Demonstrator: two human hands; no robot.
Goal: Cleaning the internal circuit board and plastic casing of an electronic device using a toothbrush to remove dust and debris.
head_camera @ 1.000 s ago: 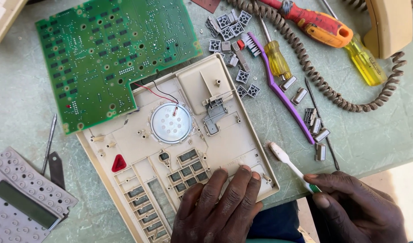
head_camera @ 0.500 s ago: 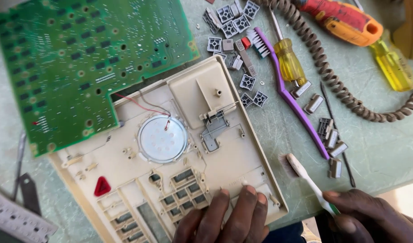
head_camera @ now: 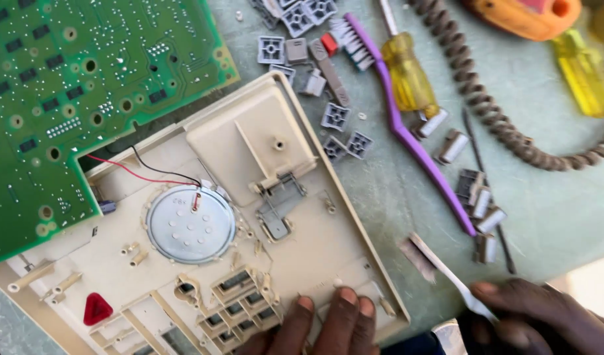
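My left hand (head_camera: 328,325) presses flat on the near edge of a beige plastic phone housing (head_camera: 295,250) lying open side up, fingers beside its key slots. A round silver speaker (head_camera: 190,223) with red and black wires sits in the housing. My right hand (head_camera: 545,319) grips the handle of a white toothbrush (head_camera: 440,266), whose worn bristles rest on the table just right of the housing's corner. A green circuit board (head_camera: 72,85) overlaps the housing's far left.
A purple toothbrush (head_camera: 407,131), yellow-handled screwdrivers (head_camera: 407,75), an orange-handled tool (head_camera: 526,16) and a brown coiled cord (head_camera: 499,125) lie on the pale green table (head_camera: 565,210). Several small grey key caps (head_camera: 335,115) are scattered around them. The table's near edge runs by my right hand.
The view has dropped closer and shifted, so everything slid left and up in frame. My right hand and the white toothbrush stay by the housing's corner; my left hand keeps pressing the housing.
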